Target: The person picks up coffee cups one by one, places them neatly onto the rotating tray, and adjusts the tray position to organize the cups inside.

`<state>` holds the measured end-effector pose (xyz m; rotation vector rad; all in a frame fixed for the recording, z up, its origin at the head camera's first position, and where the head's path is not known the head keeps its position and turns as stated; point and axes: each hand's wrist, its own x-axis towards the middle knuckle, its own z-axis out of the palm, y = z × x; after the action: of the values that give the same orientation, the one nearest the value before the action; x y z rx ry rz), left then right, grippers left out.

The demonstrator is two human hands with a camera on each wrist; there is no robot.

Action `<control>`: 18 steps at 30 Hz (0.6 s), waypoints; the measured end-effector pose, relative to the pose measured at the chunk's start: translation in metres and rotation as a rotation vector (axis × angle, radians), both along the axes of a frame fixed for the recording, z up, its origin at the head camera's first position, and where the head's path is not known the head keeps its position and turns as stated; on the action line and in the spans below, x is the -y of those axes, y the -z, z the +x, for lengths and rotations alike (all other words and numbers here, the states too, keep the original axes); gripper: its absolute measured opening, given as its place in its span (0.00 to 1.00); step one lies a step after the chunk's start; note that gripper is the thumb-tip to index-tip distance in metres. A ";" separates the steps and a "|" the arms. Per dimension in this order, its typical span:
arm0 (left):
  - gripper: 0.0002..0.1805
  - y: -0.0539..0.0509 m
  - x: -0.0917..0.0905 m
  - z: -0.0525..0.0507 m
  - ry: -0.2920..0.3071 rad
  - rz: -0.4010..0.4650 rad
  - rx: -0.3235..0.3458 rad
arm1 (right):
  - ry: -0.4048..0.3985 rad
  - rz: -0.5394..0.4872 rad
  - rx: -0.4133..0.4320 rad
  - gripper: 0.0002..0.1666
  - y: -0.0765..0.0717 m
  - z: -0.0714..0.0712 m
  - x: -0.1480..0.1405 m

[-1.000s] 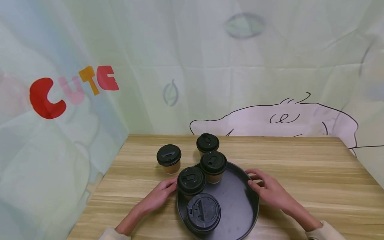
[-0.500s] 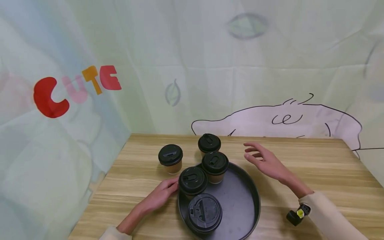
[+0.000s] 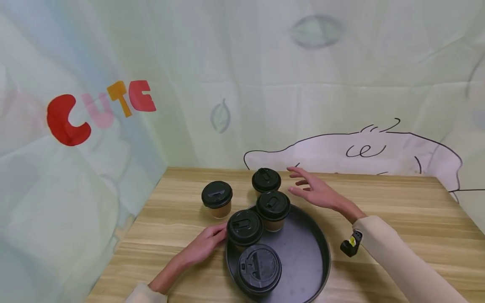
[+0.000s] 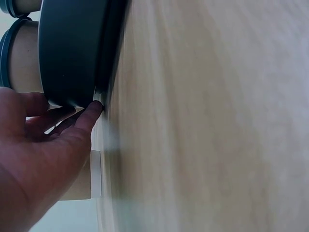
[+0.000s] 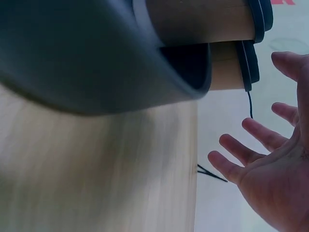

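A round black tray (image 3: 303, 261) lies on the table and bears three lidded paper cups: one at the front (image 3: 259, 269), one at its left edge (image 3: 244, 227) and one at the back (image 3: 273, 207). My left hand (image 3: 201, 248) grips the tray's left rim; in the left wrist view its fingers (image 4: 87, 116) touch the tray wall (image 4: 72, 53). My right hand (image 3: 318, 191) hangs in the air with fingers apart, holding nothing, just right of a lidded cup (image 3: 266, 180) behind the tray. The right wrist view shows the right palm (image 5: 285, 179) and spread fingers.
Another lidded cup (image 3: 217, 197) stands on the wooden table (image 3: 398, 210), behind and left of the tray. A printed cloth (image 3: 265, 84) hangs behind the table and along its left side.
My right hand has let go of the tray's right rim and moved back, then left towards the rear cup. My left hand has stayed at the tray.
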<state>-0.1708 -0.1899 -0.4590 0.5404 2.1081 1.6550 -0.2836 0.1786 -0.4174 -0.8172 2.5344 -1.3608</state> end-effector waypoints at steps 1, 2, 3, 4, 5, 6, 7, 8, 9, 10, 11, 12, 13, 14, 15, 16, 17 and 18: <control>0.25 0.000 0.000 0.000 -0.004 -0.010 -0.008 | -0.008 0.003 0.002 0.40 -0.001 -0.002 0.003; 0.25 0.000 0.000 0.000 -0.008 -0.019 -0.013 | -0.012 0.006 0.006 0.40 -0.002 -0.004 0.006; 0.25 0.000 0.000 -0.001 -0.012 -0.028 -0.017 | -0.016 0.009 0.010 0.40 -0.003 -0.006 0.009; 0.25 0.000 0.000 -0.001 -0.016 -0.039 -0.024 | -0.019 0.012 0.016 0.41 -0.004 -0.007 0.012; 0.25 0.000 -0.001 -0.001 -0.019 -0.047 -0.031 | -0.020 0.017 0.021 0.41 -0.004 -0.009 0.015; 0.25 0.000 -0.001 -0.001 -0.020 -0.053 -0.038 | -0.019 0.022 0.028 0.41 -0.004 -0.011 0.017; 0.25 0.001 -0.001 -0.001 -0.021 -0.059 -0.045 | -0.020 0.024 0.034 0.42 -0.003 -0.012 0.019; 0.25 0.001 -0.001 -0.001 -0.022 -0.061 -0.048 | -0.020 0.025 0.040 0.42 -0.003 -0.013 0.022; 0.25 0.002 -0.001 -0.001 -0.023 -0.065 -0.054 | -0.022 0.027 0.046 0.42 -0.003 -0.015 0.024; 0.25 0.002 -0.001 -0.001 -0.025 -0.068 -0.059 | -0.023 0.029 0.050 0.42 -0.003 -0.016 0.026; 0.25 0.002 -0.001 -0.001 -0.026 -0.069 -0.062 | -0.025 0.027 0.055 0.43 -0.003 -0.017 0.028; 0.25 0.003 -0.001 -0.001 -0.029 -0.069 -0.064 | -0.028 0.026 0.057 0.43 -0.003 -0.018 0.030; 0.25 0.003 0.000 -0.001 -0.032 -0.072 -0.068 | -0.033 0.026 0.060 0.43 -0.003 -0.019 0.032; 0.25 0.003 0.000 0.000 -0.034 -0.073 -0.071 | -0.036 0.026 0.065 0.44 -0.004 -0.020 0.035; 0.25 0.003 0.000 0.000 -0.036 -0.075 -0.073 | -0.039 0.027 0.071 0.44 -0.004 -0.021 0.037; 0.25 0.004 0.000 0.000 -0.038 -0.077 -0.075 | -0.040 0.030 0.079 0.44 -0.004 -0.022 0.038; 0.25 0.004 0.000 0.000 -0.040 -0.078 -0.075 | -0.043 0.032 0.087 0.45 -0.005 -0.023 0.040; 0.25 0.004 0.000 0.000 -0.041 -0.082 -0.076 | -0.043 0.038 0.094 0.45 -0.005 -0.024 0.042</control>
<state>-0.1708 -0.1902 -0.4630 0.5453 2.2445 1.5858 -0.3074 0.1368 -0.4124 -0.7774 2.4494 -1.3017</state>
